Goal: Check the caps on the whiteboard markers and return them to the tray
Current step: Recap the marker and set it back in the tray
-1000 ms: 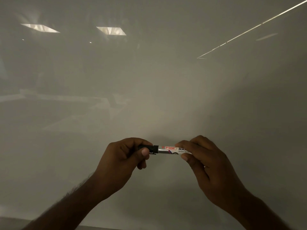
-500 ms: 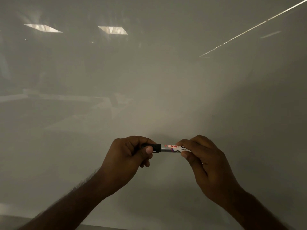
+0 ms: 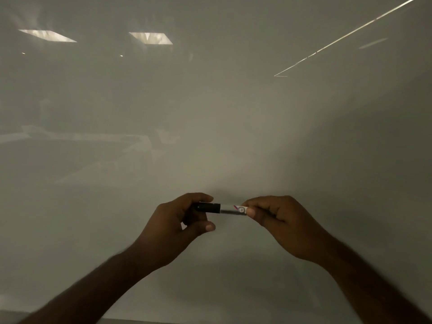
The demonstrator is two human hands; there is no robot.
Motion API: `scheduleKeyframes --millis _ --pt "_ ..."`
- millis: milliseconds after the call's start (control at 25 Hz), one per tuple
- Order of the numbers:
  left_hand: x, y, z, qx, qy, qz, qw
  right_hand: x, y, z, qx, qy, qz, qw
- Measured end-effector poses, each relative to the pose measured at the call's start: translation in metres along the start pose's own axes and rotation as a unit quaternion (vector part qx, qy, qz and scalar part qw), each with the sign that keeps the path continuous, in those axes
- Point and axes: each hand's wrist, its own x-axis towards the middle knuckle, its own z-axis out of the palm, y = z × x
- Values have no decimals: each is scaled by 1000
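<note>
A whiteboard marker (image 3: 230, 208) with a silver-white labelled barrel and a black cap (image 3: 208, 207) is held level in front of the whiteboard (image 3: 210, 113). My left hand (image 3: 177, 228) has its fingers curled round the black cap end, while its thumb hangs free below the cap. My right hand (image 3: 280, 225) pinches the barrel's other end between thumb and fingers. The cap sits on the marker. No tray is in view.
The glossy whiteboard fills the view and reflects two ceiling lights (image 3: 150, 38) and a bright line (image 3: 346, 36) at the upper right. A darker strip (image 3: 70, 320) runs along the bottom edge.
The marker has been rolled, so its red brand lettering no longer faces me. My left thumb has come off the cap and dropped below it. Both hands stay at about the same place.
</note>
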Motion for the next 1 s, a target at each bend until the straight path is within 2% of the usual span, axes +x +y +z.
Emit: scheduleKeyframes --millis 160,280,400,560,680,840,1000 --pt "-3 -18 3 83 49 30 995 -3 21 22 108 -19 73 991" --pt "-9 -36 8 113 25 42 992 -8 35 41 104 -33 91 990" --pt "-16 -54 14 102 5 11 995 -15 49 63 89 -60 97 989" --pt "-30 -83 27 97 -34 -65 993 -30 68 97 53 -61 86 993" --pt "-48 -108 38 39 -59 -153 986 -40 82 125 42 -86 91 991" --pt "-82 -140 64 -1 -79 -263 962 -60 103 161 47 -126 132 982" --pt "-113 -164 86 -30 -101 -318 942 -85 117 190 57 -160 178 969"
